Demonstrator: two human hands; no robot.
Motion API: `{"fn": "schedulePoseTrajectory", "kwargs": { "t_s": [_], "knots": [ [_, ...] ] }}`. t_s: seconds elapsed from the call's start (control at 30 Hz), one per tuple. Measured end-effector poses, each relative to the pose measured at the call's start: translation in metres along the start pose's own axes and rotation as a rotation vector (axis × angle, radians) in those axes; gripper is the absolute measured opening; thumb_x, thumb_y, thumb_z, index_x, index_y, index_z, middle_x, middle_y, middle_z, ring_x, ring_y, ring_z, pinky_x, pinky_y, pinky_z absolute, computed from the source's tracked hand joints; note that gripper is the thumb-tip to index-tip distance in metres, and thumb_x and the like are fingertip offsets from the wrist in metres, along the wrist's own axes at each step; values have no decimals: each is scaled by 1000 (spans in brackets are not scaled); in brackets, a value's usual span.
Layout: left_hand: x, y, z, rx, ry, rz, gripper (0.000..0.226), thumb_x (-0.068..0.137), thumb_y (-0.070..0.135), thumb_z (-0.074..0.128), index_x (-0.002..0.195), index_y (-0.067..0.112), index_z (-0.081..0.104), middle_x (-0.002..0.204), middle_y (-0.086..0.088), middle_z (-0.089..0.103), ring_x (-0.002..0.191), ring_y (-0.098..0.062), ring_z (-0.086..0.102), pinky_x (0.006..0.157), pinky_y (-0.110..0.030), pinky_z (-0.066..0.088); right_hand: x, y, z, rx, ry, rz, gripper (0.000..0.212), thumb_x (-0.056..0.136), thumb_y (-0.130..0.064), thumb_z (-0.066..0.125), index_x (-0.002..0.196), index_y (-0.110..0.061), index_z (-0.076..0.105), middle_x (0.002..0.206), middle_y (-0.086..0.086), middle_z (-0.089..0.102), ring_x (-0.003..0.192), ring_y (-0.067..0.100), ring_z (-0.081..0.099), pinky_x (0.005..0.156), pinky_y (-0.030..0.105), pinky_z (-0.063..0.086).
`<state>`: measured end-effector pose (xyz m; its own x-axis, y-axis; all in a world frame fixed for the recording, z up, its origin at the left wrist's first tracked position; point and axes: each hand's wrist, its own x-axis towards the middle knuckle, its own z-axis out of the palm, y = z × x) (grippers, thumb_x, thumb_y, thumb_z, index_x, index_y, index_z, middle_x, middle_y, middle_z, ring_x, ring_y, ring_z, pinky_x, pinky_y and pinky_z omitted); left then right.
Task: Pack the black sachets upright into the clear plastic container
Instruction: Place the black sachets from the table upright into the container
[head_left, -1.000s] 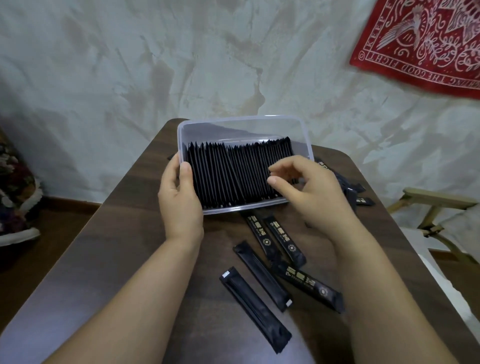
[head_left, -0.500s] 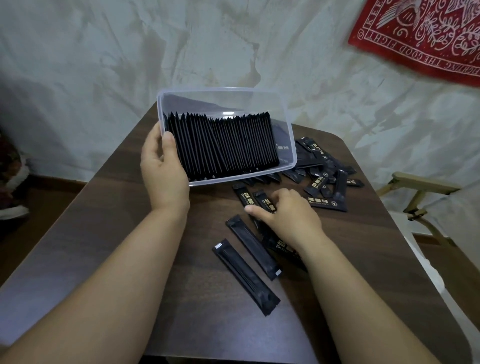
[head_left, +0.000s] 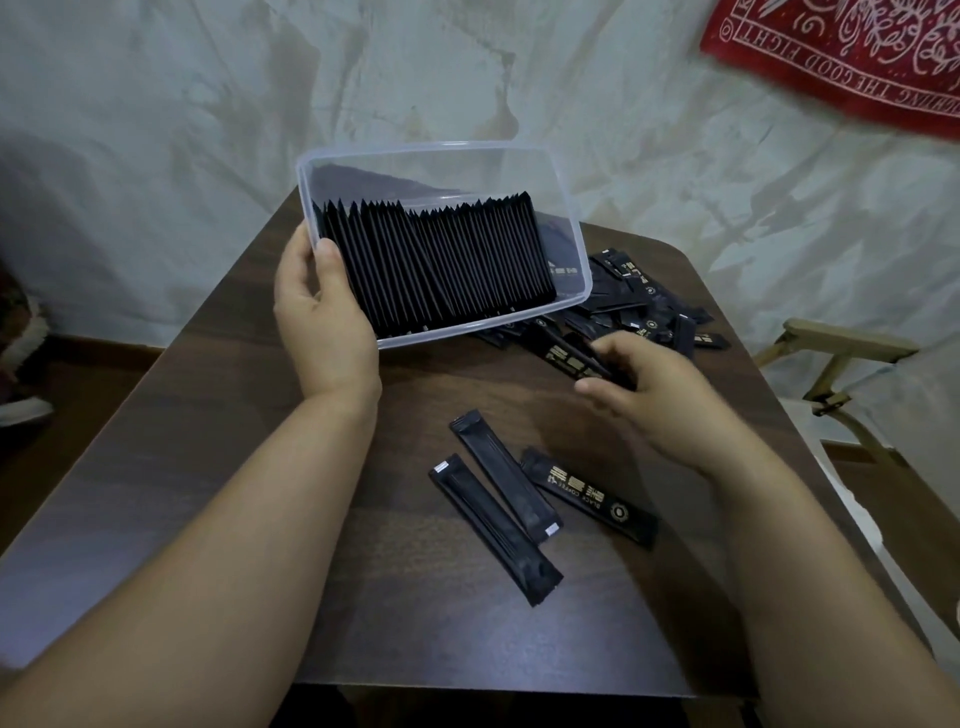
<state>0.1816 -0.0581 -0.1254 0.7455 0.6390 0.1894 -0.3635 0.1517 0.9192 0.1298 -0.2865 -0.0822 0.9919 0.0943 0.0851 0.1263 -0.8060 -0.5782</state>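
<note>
The clear plastic container (head_left: 569, 218) is tilted toward me above the table's far half, with a tight row of black sachets (head_left: 436, 265) standing on edge inside it. My left hand (head_left: 322, 317) grips its near left corner, thumb over the rim. My right hand (head_left: 649, 384) is just below and right of the container, and its fingers pinch two black sachets (head_left: 571, 358) lifted off the table. Three loose sachets (head_left: 498, 514) lie flat on the table in front of me. A pile of more sachets (head_left: 649, 306) lies behind the right hand.
The dark wooden table (head_left: 208, 415) has rounded corners and ends close to a pale wall. A wooden chair arm (head_left: 841, 348) stands off the table's right edge. A red printed cloth (head_left: 857, 52) hangs on the wall at upper right.
My right hand left the container, dropped to the loose sachets, and has now lifted two of them toward the container. The left hand raised and tilted the container.
</note>
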Motion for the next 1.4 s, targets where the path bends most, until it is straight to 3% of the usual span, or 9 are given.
{"fn": "schedulePoseTrajectory", "kwargs": {
  "t_s": [0.2, 0.43, 0.63, 0.73, 0.83, 1.0, 1.17, 1.3, 1.4],
  "knots": [
    [-5, 1, 4, -33, -17, -2, 32, 105, 21, 41, 132, 20, 57, 121, 15, 61, 108, 11, 56, 88, -8, 45, -36, 2, -4, -7, -227, 110, 15, 78, -26, 74, 91, -28, 66, 86, -8, 66, 75, 1, 58, 65, 10, 41],
    [-5, -1, 4, -48, -44, -6, 29, 104, 20, 42, 127, 25, 58, 122, 16, 60, 114, 8, 55, 96, -12, 44, -41, 4, 18, -228, -242, 138, 39, 71, -39, 78, 104, -33, 58, 98, -13, 55, 90, 4, 49, 73, 20, 37],
    [-6, -2, 5, -57, -57, 1, 24, 104, 19, 42, 119, 32, 56, 122, 13, 61, 112, 7, 56, 94, -12, 44, -40, 1, 20, -338, -338, 123, 30, 81, -43, 68, 103, -25, 59, 97, -7, 56, 92, 12, 53, 77, 29, 44],
    [-6, -3, 5, -56, -60, 10, 25, 103, 18, 43, 121, 29, 57, 123, 10, 62, 115, 4, 57, 98, -16, 45, -39, 5, 14, -264, -282, 122, 17, 86, -36, 65, 87, -29, 50, 84, -10, 53, 77, 9, 52, 63, 23, 38],
    [-7, -3, 5, -54, -65, 7, 26, 104, 18, 42, 123, 27, 58, 125, 7, 62, 115, 2, 57, 97, -15, 45, -38, 1, 6, 7, -218, 154, 11, 90, -26, 60, 91, -24, 50, 79, -5, 65, 66, 11, 64, 63, 25, 49],
    [-9, -2, 4, -49, -97, 10, 30, 105, 20, 40, 129, 21, 59, 126, 4, 64, 112, 0, 59, 94, -17, 48, -19, -34, -3, 276, -7, -62, 12, 96, -25, 49, 86, -18, 46, 62, -7, 58, 53, 9, 55, 56, 19, 45],
    [-9, -7, 2, -5, -121, 11, 31, 105, 26, 41, 130, 27, 60, 131, 3, 60, 115, -2, 58, 96, -21, 49, 43, -76, -2, 570, 196, -107, 8, 100, -19, 40, 92, -19, 39, 75, 1, 48, 55, 10, 45, 54, 24, 46],
    [-10, -7, 4, 2, -130, -5, 29, 104, 25, 43, 127, 33, 59, 132, 4, 59, 110, 4, 58, 91, -17, 46, 81, -87, 15, 587, 113, -35, 4, 99, -13, 38, 101, -16, 36, 80, 3, 47, 63, 14, 46, 67, 35, 48],
    [-11, -9, 6, 1, -145, 1, 30, 104, 25, 44, 129, 31, 59, 132, 4, 59, 115, 0, 57, 98, -25, 47, 87, -85, 28, 411, 70, -7, 9, 100, -18, 39, 106, -11, 39, 81, -3, 48, 65, 11, 46, 57, 14, 40]
  ]
}}
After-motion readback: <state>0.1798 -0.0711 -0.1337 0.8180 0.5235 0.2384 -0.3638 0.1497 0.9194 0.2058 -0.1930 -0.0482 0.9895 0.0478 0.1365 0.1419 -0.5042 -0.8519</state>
